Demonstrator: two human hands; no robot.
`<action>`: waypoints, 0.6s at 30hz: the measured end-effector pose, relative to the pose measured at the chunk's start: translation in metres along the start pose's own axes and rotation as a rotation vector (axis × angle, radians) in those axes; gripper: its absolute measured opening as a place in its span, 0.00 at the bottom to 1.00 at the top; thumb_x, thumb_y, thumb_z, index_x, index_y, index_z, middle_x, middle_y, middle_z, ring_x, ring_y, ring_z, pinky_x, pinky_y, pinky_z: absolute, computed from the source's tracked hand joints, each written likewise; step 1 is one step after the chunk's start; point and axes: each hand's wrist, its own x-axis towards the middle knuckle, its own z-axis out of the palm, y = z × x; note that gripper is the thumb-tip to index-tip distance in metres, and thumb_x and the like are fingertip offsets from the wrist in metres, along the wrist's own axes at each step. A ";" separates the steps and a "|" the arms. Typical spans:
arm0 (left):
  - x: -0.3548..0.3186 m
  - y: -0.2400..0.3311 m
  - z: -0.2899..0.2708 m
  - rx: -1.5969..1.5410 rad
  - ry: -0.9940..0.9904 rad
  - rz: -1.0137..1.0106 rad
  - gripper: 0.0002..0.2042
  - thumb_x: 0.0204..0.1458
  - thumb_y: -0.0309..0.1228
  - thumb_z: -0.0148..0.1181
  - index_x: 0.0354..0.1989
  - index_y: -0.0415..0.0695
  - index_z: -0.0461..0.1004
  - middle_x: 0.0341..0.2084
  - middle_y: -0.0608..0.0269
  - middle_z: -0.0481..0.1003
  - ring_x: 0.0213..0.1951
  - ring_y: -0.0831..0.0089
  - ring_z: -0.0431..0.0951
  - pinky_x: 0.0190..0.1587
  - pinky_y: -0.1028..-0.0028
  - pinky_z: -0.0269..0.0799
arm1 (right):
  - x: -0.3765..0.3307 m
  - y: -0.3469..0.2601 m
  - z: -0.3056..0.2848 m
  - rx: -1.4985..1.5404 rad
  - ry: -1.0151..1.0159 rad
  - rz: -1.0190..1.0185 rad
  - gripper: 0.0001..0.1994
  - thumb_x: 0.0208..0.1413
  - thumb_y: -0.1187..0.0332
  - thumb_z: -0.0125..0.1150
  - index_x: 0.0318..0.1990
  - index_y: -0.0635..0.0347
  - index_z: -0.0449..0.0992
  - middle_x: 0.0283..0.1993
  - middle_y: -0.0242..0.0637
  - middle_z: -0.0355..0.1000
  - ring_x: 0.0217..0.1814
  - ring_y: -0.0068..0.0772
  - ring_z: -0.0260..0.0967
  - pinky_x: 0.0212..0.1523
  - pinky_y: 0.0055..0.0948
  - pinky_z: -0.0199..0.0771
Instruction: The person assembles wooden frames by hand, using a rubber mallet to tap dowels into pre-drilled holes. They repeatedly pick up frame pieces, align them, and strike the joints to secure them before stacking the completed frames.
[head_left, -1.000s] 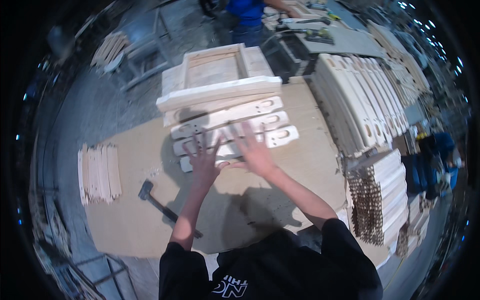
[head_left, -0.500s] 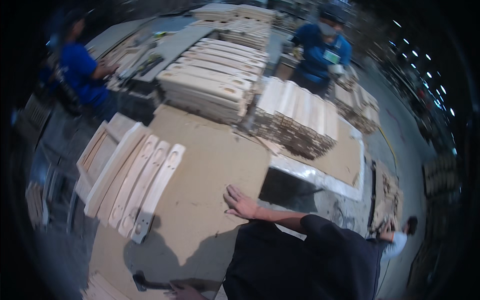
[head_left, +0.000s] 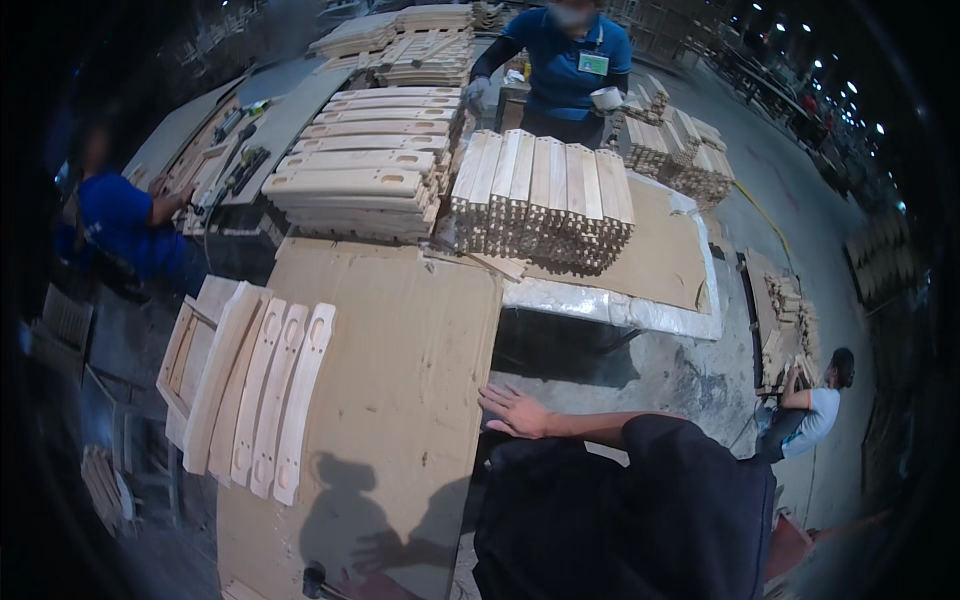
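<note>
My right hand (head_left: 515,412) rests palm down, fingers apart, at the right edge of a brown board-covered table (head_left: 400,320). It holds nothing. At the bottom edge my left hand (head_left: 378,587) is blurred and partly cut off, close to a dark-headed hammer (head_left: 315,578). The hammer's handle runs toward that hand; whether the fingers grip it is unclear. Left of the hands lie several curved wooden slats (head_left: 279,395) with oblong slots, side by side. Beyond them a wooden frame (head_left: 190,345) leans at the table's left edge.
Stacked slotted slats (head_left: 355,165) stand at the table's far end. Beside them, bundled wooden strips (head_left: 545,190) sit on a second table (head_left: 660,240). A co-worker in blue (head_left: 570,70) stands behind it. Another person in blue (head_left: 120,220) works at left; a third (head_left: 815,400) crouches at right.
My view has shifted and turned, so the far co-worker appears further left. My right hand stays flat at the table's edge. The hammer's head now appears nearer my left hand.
</note>
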 end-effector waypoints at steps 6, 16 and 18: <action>-0.016 0.183 0.014 -0.712 -0.240 0.059 0.16 0.55 0.34 0.58 0.45 0.34 0.74 0.49 0.45 0.73 0.59 0.52 0.66 0.59 0.55 0.61 | -0.043 0.075 -0.030 -0.217 0.290 0.434 0.20 0.55 0.56 0.58 0.50 0.60 0.72 0.54 0.46 0.69 0.61 0.46 0.62 0.61 0.47 0.58; -0.057 0.353 -0.005 -0.630 -0.652 0.459 0.26 0.51 0.41 0.58 0.55 0.38 0.67 0.56 0.38 0.63 0.59 0.39 0.61 0.60 0.47 0.58 | -0.107 0.189 -0.055 0.288 0.294 1.043 0.16 0.52 0.57 0.61 0.39 0.61 0.75 0.40 0.49 0.75 0.48 0.50 0.71 0.49 0.48 0.69; -0.059 0.368 0.001 -0.498 -0.619 0.484 0.26 0.52 0.42 0.57 0.56 0.38 0.66 0.57 0.39 0.63 0.60 0.40 0.60 0.60 0.47 0.56 | -0.116 0.212 -0.064 0.266 0.330 1.106 0.20 0.51 0.57 0.61 0.46 0.62 0.74 0.46 0.53 0.73 0.52 0.54 0.69 0.53 0.48 0.68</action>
